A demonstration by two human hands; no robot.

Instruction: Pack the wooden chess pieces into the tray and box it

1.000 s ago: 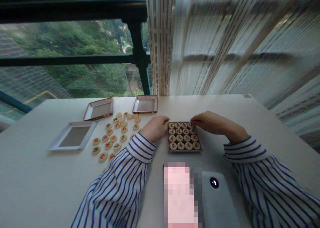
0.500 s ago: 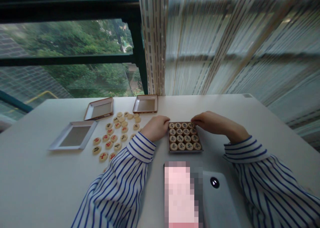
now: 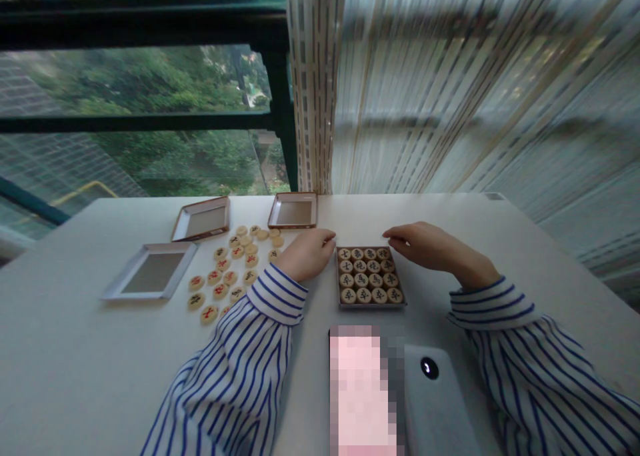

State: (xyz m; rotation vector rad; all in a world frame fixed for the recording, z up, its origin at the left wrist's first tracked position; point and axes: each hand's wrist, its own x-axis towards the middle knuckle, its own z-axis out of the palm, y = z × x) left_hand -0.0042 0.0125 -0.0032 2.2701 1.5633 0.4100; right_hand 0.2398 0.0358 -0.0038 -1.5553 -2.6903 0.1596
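Observation:
A shallow square box (image 3: 371, 304) lies in front of me, filled with rows of round wooden Chinese chess pieces (image 3: 361, 280) marked in black characters. My left hand (image 3: 309, 253) is just off the box's far left corner, thumb and fingers slightly apart, holding nothing. Past the far right corner, my right hand (image 3: 419, 244) hovers with its fingers stretched out and nothing in them. More loose Chinese chess pieces (image 3: 217, 291), some red and some black, some with no marking showing, are scattered to the left. My left hand and sleeve cover part of that group.
Three shallow trays or lids stand left and back: a white one (image 3: 113, 291), a brown-edged one (image 3: 227, 229) and another brown-edged one (image 3: 294, 226). A phone with a pixelated screen (image 3: 363, 389) and a white device (image 3: 440, 403) lie nearby. Curtain (image 3: 380, 143) and window are behind the table.
Both hands have come slightly away from the far corners of the box, the left one drawing a little to the left. The filled box stays in place.

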